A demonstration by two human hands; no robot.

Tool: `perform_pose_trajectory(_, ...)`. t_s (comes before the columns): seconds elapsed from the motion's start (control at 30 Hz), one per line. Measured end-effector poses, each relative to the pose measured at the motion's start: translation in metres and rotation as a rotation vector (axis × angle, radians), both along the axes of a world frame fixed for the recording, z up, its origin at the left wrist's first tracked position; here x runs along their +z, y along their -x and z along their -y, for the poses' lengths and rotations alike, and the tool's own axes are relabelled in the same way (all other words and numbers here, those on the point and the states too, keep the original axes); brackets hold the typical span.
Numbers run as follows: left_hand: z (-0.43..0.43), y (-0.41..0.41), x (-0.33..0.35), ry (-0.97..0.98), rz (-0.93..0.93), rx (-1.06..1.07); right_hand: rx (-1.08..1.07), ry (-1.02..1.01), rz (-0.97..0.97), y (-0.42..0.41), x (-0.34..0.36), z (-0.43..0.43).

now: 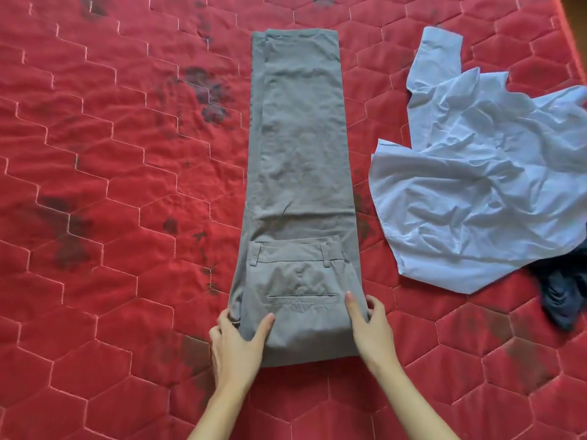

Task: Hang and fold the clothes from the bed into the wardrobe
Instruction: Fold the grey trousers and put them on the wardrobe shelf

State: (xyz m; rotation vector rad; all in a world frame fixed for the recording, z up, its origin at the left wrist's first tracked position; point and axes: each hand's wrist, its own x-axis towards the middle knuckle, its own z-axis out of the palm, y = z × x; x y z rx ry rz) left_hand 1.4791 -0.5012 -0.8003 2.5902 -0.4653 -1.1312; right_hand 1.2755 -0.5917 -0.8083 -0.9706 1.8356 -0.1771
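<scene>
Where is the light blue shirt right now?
In the head view, the light blue shirt lies crumpled on the red quilt, right of the grey trousers, overlapping a dark garment.

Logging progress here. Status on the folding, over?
Grey trousers flat on bed, waist end folded over. Near fold gripped by left hand and right hand. Blue shirt to the right, apart, not in the way.

Grey trousers (301, 147), a pale blue shirt (482, 185) and a navy garment (559, 296) lie on a dark-blotched red bed (111, 154) quilted in hexagons.
</scene>
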Motion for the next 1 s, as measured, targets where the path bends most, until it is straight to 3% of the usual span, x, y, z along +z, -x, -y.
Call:
perform_pose_trajectory(0.13,-0.004,0.000,-0.002,-0.028,-0.087,0.103,-0.004,-0.043,0.012,0.005,0.002,0.000)
perform_pose_trajectory(0.5,-0.090,0.003,0.004,-0.184,-0.220,-0.058,0.109,-0.197,-0.013,0.025,0.010,-0.080)
perform_pose_trajectory(0.67,-0.118,0.002,0.034,-0.216,-0.247,-0.097,0.091,-0.137,-0.036,0.034,0.033,-0.122)
perform_pose_trajectory(1.0,-0.064,-0.032,0.104,0.335,-0.586,0.055,0.090,0.234,0.257,0.040,0.110,-0.084)
